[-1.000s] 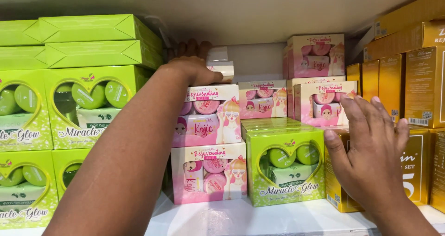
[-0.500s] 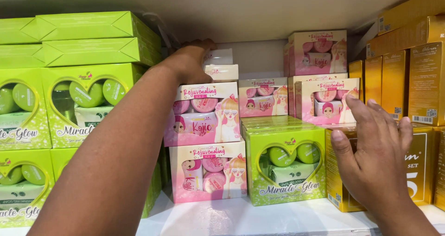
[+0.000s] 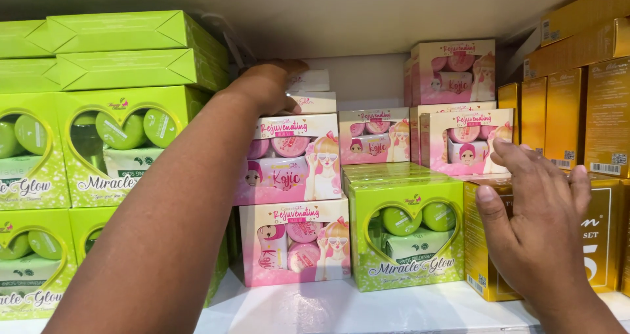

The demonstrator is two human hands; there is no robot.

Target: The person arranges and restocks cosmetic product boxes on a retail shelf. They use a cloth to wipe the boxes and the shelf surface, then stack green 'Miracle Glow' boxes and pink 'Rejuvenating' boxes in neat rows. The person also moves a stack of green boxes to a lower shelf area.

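Observation:
My left hand (image 3: 266, 84) reaches deep into the shelf, its fingers curled over the top of a pink box (image 3: 314, 101) standing behind the front pink stack. That stack is an upper pink box (image 3: 292, 157) on a lower pink box (image 3: 295, 242). My right hand (image 3: 538, 209) is spread with its fingers apart in front of a gold box (image 3: 482, 249), holding nothing. Just left of it stands a green box with a heart-shaped window (image 3: 407, 239).
Green boxes (image 3: 111, 144) are stacked at the left, two flat ones (image 3: 141, 48) on top. More pink boxes (image 3: 453, 71) stand at the back right. Tall gold boxes (image 3: 590, 104) fill the right side. The shelf above (image 3: 361, 9) hangs low; the white shelf board (image 3: 341, 311) shows in front.
My left hand has pushed a little farther back and right over the rear pink box. My right hand has dropped slightly and shifted right in front of the gold box.

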